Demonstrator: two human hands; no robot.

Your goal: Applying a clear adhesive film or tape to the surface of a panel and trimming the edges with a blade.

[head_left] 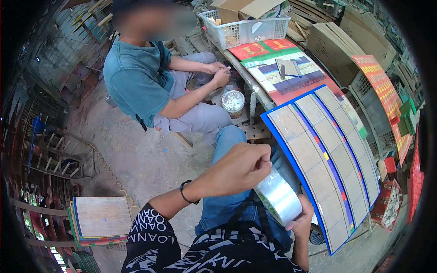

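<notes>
My right hand [301, 218] grips a wide roll of clear packing tape [280, 198] from its lower right side, above my lap. My left hand [241, 168] is closed in a pinch at the roll's upper edge, its fingertips against the tape; the exact bit between them is hidden. Just right of the roll lies a large blue-edged board [314, 154] with rows of tan squares, split by purple strips with red and yellow bits. It slants down from the work table, its near edge close to my right hand.
A co-worker in a teal shirt [136, 77] sits ahead on the left, hands together. Beside them stands a lidded plastic tub [233, 103]. A colourful printed board [284, 68] and a white basket [255, 34] occupy the table. Stacked boards [102, 216] lie at lower left.
</notes>
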